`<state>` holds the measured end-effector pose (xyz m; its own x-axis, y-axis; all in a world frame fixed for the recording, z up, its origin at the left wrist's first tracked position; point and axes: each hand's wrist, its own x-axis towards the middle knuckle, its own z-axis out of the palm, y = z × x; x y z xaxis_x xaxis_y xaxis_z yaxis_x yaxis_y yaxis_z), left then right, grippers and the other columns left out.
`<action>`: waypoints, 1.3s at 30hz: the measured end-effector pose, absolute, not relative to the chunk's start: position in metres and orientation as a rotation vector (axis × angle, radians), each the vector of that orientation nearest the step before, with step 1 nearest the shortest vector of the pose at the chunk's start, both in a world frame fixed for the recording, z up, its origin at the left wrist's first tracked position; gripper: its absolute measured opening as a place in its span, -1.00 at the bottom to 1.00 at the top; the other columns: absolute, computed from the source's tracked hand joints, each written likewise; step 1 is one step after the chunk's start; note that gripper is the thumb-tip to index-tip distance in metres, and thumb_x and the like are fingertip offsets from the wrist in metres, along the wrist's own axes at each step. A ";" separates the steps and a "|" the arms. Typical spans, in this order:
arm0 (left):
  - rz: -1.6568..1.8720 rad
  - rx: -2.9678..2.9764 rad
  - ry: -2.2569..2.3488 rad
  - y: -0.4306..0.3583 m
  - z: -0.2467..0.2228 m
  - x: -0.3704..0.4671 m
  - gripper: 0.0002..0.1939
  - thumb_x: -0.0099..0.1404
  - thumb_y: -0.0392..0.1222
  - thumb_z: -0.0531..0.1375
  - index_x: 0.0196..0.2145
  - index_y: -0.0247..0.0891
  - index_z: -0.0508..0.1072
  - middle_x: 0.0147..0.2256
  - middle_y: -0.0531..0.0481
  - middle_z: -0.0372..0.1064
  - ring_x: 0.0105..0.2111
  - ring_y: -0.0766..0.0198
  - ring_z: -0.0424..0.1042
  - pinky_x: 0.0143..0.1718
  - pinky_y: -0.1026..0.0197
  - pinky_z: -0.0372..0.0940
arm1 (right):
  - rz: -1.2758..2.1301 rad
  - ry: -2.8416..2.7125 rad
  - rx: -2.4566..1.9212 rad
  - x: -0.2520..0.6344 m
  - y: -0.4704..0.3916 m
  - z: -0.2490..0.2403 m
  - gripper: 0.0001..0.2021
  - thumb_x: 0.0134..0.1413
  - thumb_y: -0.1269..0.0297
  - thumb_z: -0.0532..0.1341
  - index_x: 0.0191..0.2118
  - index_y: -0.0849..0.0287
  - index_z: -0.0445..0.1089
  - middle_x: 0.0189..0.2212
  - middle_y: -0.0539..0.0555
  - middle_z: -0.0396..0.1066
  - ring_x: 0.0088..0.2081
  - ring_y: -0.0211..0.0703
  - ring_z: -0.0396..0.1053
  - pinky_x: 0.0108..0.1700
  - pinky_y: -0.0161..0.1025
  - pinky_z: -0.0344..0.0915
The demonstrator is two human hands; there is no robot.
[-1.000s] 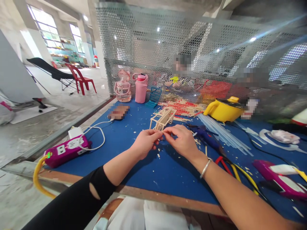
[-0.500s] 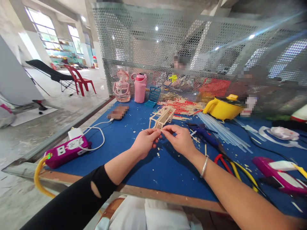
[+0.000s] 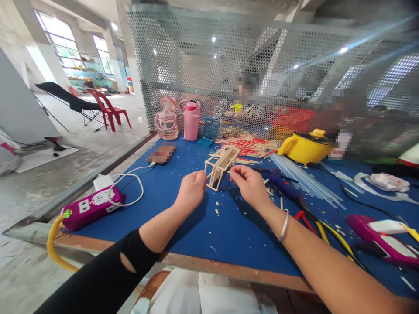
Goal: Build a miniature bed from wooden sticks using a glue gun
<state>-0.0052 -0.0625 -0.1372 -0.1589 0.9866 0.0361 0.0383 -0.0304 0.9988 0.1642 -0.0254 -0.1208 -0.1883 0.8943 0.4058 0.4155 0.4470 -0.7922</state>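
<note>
A small frame of thin wooden sticks (image 3: 222,163) stands on the blue table mat (image 3: 229,231), between and just beyond my two hands. My left hand (image 3: 192,188) is closed at the frame's left side, its fingertips near the front left corner; what it holds, if anything, is hidden. To the right of the frame, my right hand (image 3: 249,184) pinches something small and pale that I cannot make out. Loose wooden sticks with red parts (image 3: 248,144) lie behind the frame, and small wood scraps dot the mat.
Purple power strip (image 3: 93,205) and phone (image 3: 161,154) lie left. Pink bottle (image 3: 191,122) stands at the back. Yellow pot (image 3: 306,147), clear glue sticks (image 3: 304,181), pliers (image 3: 288,189) and a second purple strip (image 3: 381,240) are right. Behind the mesh screen (image 3: 196,52) sits a person.
My hands, together in front of the frame before, have moved apart, the left one leftward and the right one rightward. The lower front of the frame now shows between them.
</note>
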 end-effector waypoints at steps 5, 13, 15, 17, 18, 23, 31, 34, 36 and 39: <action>1.432 1.490 1.459 -0.056 -0.136 -0.014 -0.87 0.12 -0.18 0.19 -0.39 -0.25 0.50 -0.39 0.00 0.39 -0.39 0.27 0.32 -0.32 0.25 0.22 | 0.775 -1.764 -1.139 0.156 -0.021 -0.127 -0.80 -0.01 0.16 0.17 -0.43 0.19 0.39 -0.57 -0.02 0.38 -0.50 -0.25 0.27 -0.38 -0.29 0.20; 1.355 2.379 1.507 -0.028 -0.118 -0.024 -0.44 0.04 -0.25 0.26 0.04 -0.26 0.33 -0.02 -0.18 0.21 0.02 0.03 0.19 0.10 -0.05 0.12 | 0.940 -1.660 -1.126 0.149 -0.009 -0.136 -0.71 -0.04 0.05 0.20 -0.38 0.21 0.42 -0.47 0.00 0.39 -0.46 -0.29 0.25 -0.42 -0.33 0.16; 1.389 2.322 1.474 -0.021 -0.118 -0.028 -0.38 0.02 -0.29 0.23 0.08 -0.31 0.27 0.07 -0.23 0.15 0.10 0.01 0.14 0.16 -0.07 0.07 | 0.963 -1.632 -1.125 0.151 -0.008 -0.136 -0.72 -0.05 0.05 0.21 -0.36 0.20 0.42 -0.44 0.00 0.40 -0.43 -0.28 0.27 -0.39 -0.33 0.19; 1.435 2.110 1.439 -0.011 -0.122 -0.034 -0.34 0.03 -0.35 0.15 0.14 -0.38 0.19 0.15 -0.28 0.08 0.19 0.03 0.06 0.22 -0.05 -0.03 | 0.985 -1.602 -1.135 0.153 -0.007 -0.137 -0.72 -0.05 0.06 0.21 -0.35 0.20 0.42 -0.44 0.01 0.41 -0.42 -0.27 0.28 -0.37 -0.32 0.20; 1.442 1.988 1.426 -0.005 -0.125 -0.038 -0.32 0.04 -0.37 0.10 0.16 -0.39 0.16 0.18 -0.29 0.06 0.21 0.05 0.04 0.23 -0.04 -0.06 | 0.997 -1.587 -1.142 0.154 -0.007 -0.137 -0.73 -0.05 0.07 0.21 -0.35 0.20 0.41 -0.45 0.01 0.42 -0.42 -0.26 0.29 -0.37 -0.31 0.21; 1.348 1.813 1.342 0.018 -0.137 -0.053 -0.35 0.07 -0.41 0.02 0.17 -0.32 0.20 0.10 -0.22 0.27 0.03 0.13 0.33 0.04 0.05 0.24 | 1.038 -1.509 -1.149 0.157 -0.005 -0.141 -0.75 -0.07 0.09 0.23 -0.37 0.19 0.41 -0.44 0.02 0.44 -0.42 -0.24 0.33 -0.37 -0.29 0.23; 1.208 1.927 1.325 -0.033 -0.132 -0.033 -0.68 0.20 -0.22 0.12 -0.10 -0.29 0.49 -0.40 -0.07 0.51 -0.41 0.23 0.48 -0.33 0.21 0.37 | 0.881 -1.243 -1.049 0.180 0.002 -0.117 -0.80 -0.10 0.12 0.24 -0.40 0.16 0.37 -0.46 -0.02 0.39 -0.40 -0.27 0.29 -0.35 -0.30 0.22; 1.182 2.049 1.366 -0.059 -0.134 -0.022 -0.68 0.25 -0.19 0.09 -0.06 -0.22 0.48 -0.35 -0.05 0.51 -0.44 0.28 0.45 -0.37 0.24 0.36 | 0.815 -1.146 -0.999 0.192 0.006 -0.101 -0.79 -0.10 0.11 0.22 -0.41 0.14 0.32 -0.47 -0.04 0.35 -0.44 -0.31 0.25 -0.40 -0.33 0.19; 1.211 2.113 1.385 -0.068 -0.134 -0.016 -0.69 0.26 -0.21 0.08 -0.07 -0.21 0.48 -0.32 -0.05 0.49 -0.44 0.32 0.43 -0.39 0.28 0.36 | 0.799 -1.119 -0.978 0.198 0.004 -0.092 -0.80 -0.10 0.11 0.22 -0.41 0.14 0.31 -0.48 -0.05 0.33 -0.46 -0.33 0.23 -0.42 -0.35 0.16; 1.253 2.184 1.412 -0.070 -0.127 -0.012 -0.67 0.21 -0.26 0.10 -0.07 -0.22 0.46 -0.19 -0.09 0.40 -0.35 0.31 0.43 -0.40 0.29 0.38 | 0.829 -1.149 -0.976 0.202 -0.005 -0.082 -0.80 -0.11 0.12 0.24 -0.45 0.14 0.32 -0.53 -0.06 0.32 -0.50 -0.35 0.20 -0.45 -0.34 0.12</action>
<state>-0.0116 -0.0703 -0.1270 0.1588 0.8376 0.5226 0.6188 -0.4969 0.6084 0.2019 -0.0047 -0.0820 0.2206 0.9119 0.3461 -0.0407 0.3632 -0.9308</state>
